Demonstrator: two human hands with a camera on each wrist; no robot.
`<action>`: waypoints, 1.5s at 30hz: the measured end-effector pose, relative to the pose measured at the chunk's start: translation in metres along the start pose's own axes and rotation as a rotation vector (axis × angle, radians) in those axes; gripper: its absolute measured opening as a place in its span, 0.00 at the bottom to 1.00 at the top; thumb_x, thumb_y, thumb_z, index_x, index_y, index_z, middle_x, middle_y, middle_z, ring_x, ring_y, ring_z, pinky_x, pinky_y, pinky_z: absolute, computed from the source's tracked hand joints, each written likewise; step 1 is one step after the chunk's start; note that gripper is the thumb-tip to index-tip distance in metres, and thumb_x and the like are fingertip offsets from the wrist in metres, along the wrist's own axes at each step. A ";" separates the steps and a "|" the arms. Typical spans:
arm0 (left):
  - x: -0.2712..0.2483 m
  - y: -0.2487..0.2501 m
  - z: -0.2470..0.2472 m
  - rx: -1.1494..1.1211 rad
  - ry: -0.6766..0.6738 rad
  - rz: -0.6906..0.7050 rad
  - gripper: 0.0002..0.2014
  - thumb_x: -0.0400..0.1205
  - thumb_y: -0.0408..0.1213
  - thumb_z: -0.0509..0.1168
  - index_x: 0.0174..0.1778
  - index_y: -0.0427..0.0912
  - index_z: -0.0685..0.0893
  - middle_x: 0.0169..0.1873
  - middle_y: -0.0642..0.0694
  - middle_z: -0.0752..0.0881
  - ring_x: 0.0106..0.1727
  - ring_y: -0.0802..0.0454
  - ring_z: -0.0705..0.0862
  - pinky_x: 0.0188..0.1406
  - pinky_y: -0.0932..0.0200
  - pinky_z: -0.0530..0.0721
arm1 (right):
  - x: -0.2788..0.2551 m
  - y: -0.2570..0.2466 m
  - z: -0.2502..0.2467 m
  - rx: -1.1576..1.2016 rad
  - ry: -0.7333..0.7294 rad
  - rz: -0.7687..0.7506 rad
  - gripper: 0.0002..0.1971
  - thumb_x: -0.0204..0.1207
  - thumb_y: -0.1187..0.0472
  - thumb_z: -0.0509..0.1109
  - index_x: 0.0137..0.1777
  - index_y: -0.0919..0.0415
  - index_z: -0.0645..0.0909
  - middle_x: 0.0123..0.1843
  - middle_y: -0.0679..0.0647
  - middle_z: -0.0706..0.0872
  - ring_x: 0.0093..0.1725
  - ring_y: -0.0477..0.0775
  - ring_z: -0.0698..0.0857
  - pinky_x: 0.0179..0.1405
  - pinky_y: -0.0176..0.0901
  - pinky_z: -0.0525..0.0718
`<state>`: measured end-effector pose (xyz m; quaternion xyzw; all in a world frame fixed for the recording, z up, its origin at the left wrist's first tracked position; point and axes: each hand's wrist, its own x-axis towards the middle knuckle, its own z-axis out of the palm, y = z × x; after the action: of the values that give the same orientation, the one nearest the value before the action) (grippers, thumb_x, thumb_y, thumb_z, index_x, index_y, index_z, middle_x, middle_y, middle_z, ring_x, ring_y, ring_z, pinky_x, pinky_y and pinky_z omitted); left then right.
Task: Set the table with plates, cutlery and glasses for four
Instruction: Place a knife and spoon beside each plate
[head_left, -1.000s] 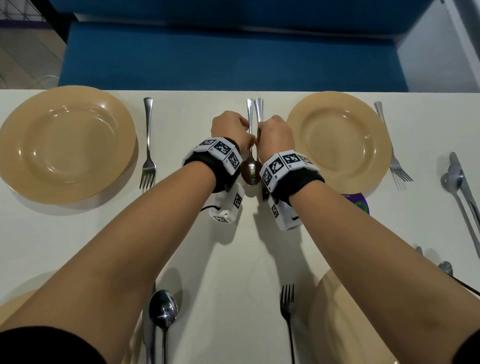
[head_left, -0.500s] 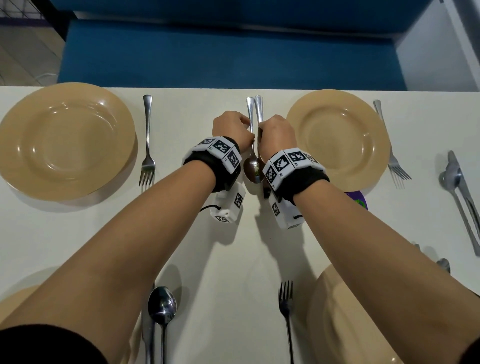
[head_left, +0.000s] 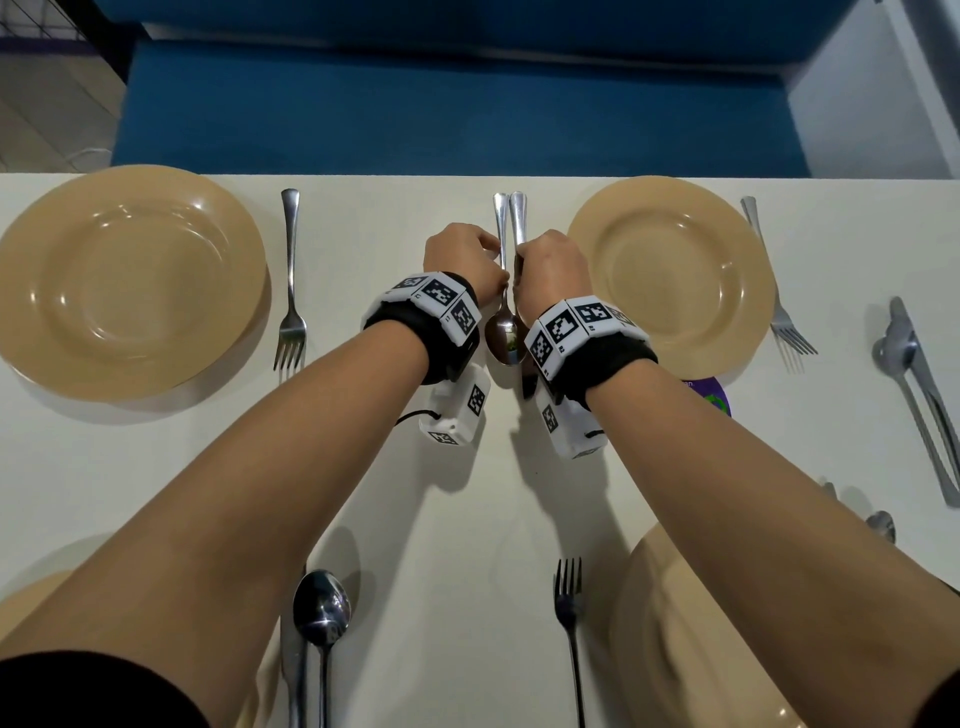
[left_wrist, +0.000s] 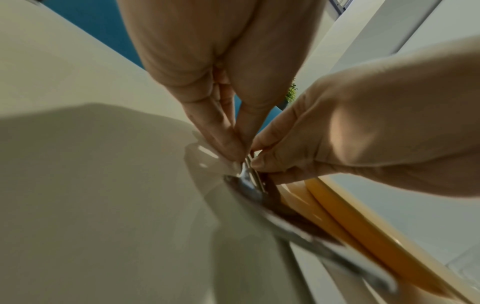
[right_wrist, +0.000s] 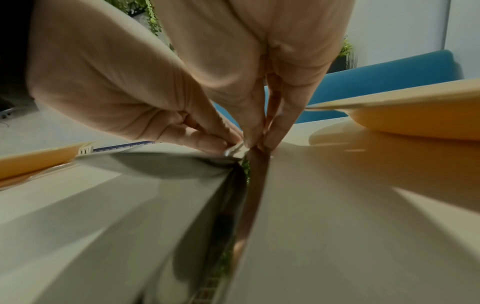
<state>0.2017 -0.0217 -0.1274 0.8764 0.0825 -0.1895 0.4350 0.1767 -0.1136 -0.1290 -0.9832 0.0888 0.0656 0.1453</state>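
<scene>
Two pieces of cutlery, a spoon (head_left: 502, 332) and a knife (head_left: 518, 215), lie side by side on the table (head_left: 467, 519) at 9 o'clock of the far right plate (head_left: 670, 270). The left hand (head_left: 462, 260) pinches the spoon's handle; the right hand (head_left: 550, 270) pinches the knife. A fork (head_left: 291, 291) lies at 3 o'clock of the far left plate (head_left: 124, 280).

Perhaps a dining booth: blue bench (head_left: 447, 104), set table (head_left: 467, 519)
</scene>
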 end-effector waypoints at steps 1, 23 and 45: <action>0.000 0.001 0.000 0.006 0.000 0.000 0.17 0.72 0.28 0.73 0.57 0.42 0.86 0.53 0.44 0.89 0.53 0.48 0.88 0.57 0.54 0.86 | 0.000 0.000 -0.001 0.002 0.000 0.003 0.11 0.78 0.72 0.60 0.55 0.68 0.83 0.56 0.64 0.81 0.54 0.62 0.82 0.41 0.42 0.69; -0.010 0.006 -0.006 0.087 0.021 0.037 0.15 0.78 0.30 0.67 0.60 0.45 0.84 0.53 0.44 0.88 0.51 0.48 0.88 0.53 0.56 0.85 | -0.010 0.010 -0.023 0.127 0.017 0.021 0.16 0.79 0.67 0.66 0.66 0.64 0.80 0.66 0.60 0.81 0.66 0.57 0.79 0.62 0.42 0.76; -0.165 0.160 0.223 0.285 -0.317 0.340 0.16 0.78 0.44 0.67 0.61 0.46 0.81 0.55 0.48 0.86 0.57 0.49 0.83 0.57 0.57 0.80 | -0.158 0.322 -0.123 0.191 0.072 0.600 0.18 0.77 0.61 0.67 0.65 0.67 0.79 0.63 0.63 0.84 0.63 0.63 0.82 0.59 0.45 0.78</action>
<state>0.0423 -0.2925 -0.0660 0.8894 -0.1626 -0.2580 0.3405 -0.0269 -0.4286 -0.0760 -0.8967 0.3859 0.0624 0.2078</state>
